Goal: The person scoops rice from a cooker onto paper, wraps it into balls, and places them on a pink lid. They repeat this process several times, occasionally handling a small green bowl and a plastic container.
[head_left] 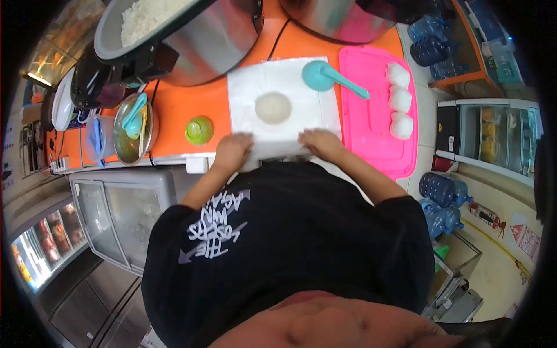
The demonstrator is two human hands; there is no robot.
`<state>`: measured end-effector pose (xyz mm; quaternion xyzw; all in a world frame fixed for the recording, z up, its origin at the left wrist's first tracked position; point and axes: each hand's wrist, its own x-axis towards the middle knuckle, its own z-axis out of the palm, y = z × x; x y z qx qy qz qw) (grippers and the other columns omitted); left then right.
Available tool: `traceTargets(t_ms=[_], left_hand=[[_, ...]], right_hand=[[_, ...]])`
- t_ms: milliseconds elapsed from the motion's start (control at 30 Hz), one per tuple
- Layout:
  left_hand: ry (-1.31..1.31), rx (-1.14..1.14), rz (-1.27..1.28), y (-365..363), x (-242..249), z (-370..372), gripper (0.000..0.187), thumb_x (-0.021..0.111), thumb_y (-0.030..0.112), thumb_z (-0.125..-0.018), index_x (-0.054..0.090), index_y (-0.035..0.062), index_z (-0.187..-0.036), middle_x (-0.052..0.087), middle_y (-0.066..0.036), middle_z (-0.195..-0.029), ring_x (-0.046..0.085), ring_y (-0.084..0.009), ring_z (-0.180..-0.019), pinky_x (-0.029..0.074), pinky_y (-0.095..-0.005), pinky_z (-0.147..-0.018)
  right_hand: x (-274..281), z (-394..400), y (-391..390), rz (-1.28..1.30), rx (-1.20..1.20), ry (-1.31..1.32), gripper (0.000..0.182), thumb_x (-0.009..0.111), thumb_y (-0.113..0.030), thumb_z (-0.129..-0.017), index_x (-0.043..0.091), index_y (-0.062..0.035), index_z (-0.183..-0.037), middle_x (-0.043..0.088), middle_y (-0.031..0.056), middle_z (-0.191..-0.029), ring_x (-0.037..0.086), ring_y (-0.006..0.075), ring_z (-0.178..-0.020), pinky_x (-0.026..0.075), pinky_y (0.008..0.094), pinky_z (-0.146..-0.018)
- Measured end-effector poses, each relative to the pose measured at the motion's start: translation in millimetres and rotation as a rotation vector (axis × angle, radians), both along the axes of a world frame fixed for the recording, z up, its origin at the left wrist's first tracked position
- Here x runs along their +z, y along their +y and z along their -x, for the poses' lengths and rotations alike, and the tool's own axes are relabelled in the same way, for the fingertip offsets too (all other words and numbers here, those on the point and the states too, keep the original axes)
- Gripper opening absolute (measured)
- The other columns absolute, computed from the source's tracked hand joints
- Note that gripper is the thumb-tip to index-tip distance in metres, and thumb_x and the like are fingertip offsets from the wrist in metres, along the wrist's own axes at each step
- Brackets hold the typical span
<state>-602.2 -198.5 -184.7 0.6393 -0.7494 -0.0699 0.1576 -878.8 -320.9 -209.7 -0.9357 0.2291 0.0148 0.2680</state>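
A round, flattened mound of white rice (272,108) sits on a white paper sheet (246,81) on the orange counter. My left hand (233,152) is closed on the near left edge of the sheet, and my right hand (321,144) pinches the near right edge. The near edge looks slightly lifted between them. A teal scoop (319,75) lies over the sheet's far right corner, its handle reaching onto a pink plastic lid (368,130). Three white wrapped bundles (400,100) line the right side of that lid.
A large open cooker of white rice (154,20) stands at the far left, with another big pot (342,17) beyond the sheet. Left of my hands are a green cup (199,130) and a metal bowl (149,136) holding a teal spoon (134,119). A glass-topped freezer (125,214) stands below.
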Motion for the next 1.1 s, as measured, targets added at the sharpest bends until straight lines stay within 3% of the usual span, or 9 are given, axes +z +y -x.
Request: traceTargets(t_ms=[133,200,267,433,500,700,900,967,1100], left_hand=[[0.371,0.237,-0.129,-7,25,-4,0.010,0.063,0.013,-0.071,0.064,0.0053,-0.078,0.064,-0.012,-0.086,0.061,-0.0269,-0.081,0.048,-0.0349,-0.069],[0.796,0.723,-0.271,-41,28,-1,0.014,0.061,0.018,-0.078,0.064,0.0045,-0.082,0.064,-0.013,-0.086,0.060,-0.0284,-0.081,0.048,-0.0347,-0.070],[0.628,0.717,-0.261,-62,4,1,0.019,0.060,0.022,-0.079,0.063,0.0048,-0.085,0.064,-0.013,-0.086,0.060,-0.0291,-0.080,0.048,-0.0359,-0.070],[0.260,0.663,-0.347,-77,-10,-7,0.031,0.059,0.033,-0.078,0.061,0.0079,-0.097,0.062,-0.014,-0.092,0.059,-0.0304,-0.082,0.046,-0.0394,-0.073],[0.112,0.482,-0.028,-90,-16,-22,0.035,0.060,0.036,-0.076,0.060,0.0118,-0.101,0.057,-0.011,-0.095,0.055,-0.0294,-0.087,0.045,-0.0397,-0.074],[-0.074,0.394,-0.024,-131,-28,-25,0.030,0.067,0.023,-0.069,0.062,0.0186,-0.098,0.053,-0.006,-0.087,0.050,-0.0269,-0.086,0.043,-0.0381,-0.073],[0.068,0.312,0.279,-99,-3,-14,0.023,0.062,0.013,-0.067,0.060,0.0146,-0.090,0.055,-0.004,-0.090,0.050,-0.0261,-0.086,0.040,-0.0403,-0.068],[0.159,0.161,0.154,-77,6,0,0.020,0.057,0.011,-0.069,0.058,0.0111,-0.090,0.055,-0.005,-0.094,0.050,-0.0267,-0.089,0.039,-0.0431,-0.072],[0.133,-0.138,0.149,-43,9,42,0.034,0.052,0.010,-0.071,0.054,0.0080,-0.105,0.055,-0.009,-0.107,0.047,-0.0287,-0.104,0.035,-0.0482,-0.088]], right_hand=[[8,-9,-21,-0.264,-0.492,-0.192,0.024,0.054,-0.025,-0.084,0.064,-0.0038,-0.087,0.062,0.0147,-0.082,0.060,0.0271,-0.077,0.046,0.0330,-0.070],[-33,-27,-48,-0.267,-0.576,-0.372,0.026,0.055,-0.029,-0.083,0.063,-0.0044,-0.085,0.061,0.0155,-0.075,0.060,0.0268,-0.068,0.046,0.0325,-0.064],[-67,-48,-59,-0.096,-0.873,-0.269,0.029,0.056,-0.031,-0.082,0.061,-0.0027,-0.077,0.060,0.0171,-0.071,0.059,0.0305,-0.066,0.046,0.0372,-0.061],[-26,-50,-48,0.095,-0.672,0.046,0.021,0.056,-0.026,-0.079,0.057,-0.0049,-0.081,0.061,0.0167,-0.077,0.059,0.0349,-0.070,0.045,0.0431,-0.062],[-30,-35,-73,0.182,-0.677,-0.065,0.019,0.056,-0.023,-0.079,0.057,-0.0051,-0.084,0.060,0.0167,-0.078,0.059,0.0335,-0.071,0.046,0.0421,-0.063],[-1,-60,-117,0.466,-0.595,-0.033,0.031,0.058,-0.015,-0.074,0.055,-0.0044,-0.103,0.057,0.0157,-0.093,0.058,0.0288,-0.081,0.047,0.0375,-0.071],[75,-135,-132,0.254,0.128,-0.128,0.046,0.068,-0.016,-0.067,0.054,-0.0046,-0.109,0.057,0.0162,-0.101,0.054,0.0303,-0.092,0.043,0.0373,-0.080],[96,-148,-147,-0.278,0.287,0.529,0.046,0.068,-0.021,-0.067,0.055,-0.0046,-0.108,0.058,0.0156,-0.099,0.054,0.0290,-0.092,0.043,0.0360,-0.079],[37,-148,-146,-0.234,0.422,0.228,0.040,0.065,-0.022,-0.071,0.057,-0.0045,-0.106,0.059,0.0152,-0.097,0.055,0.0298,-0.086,0.044,0.0366,-0.075]])
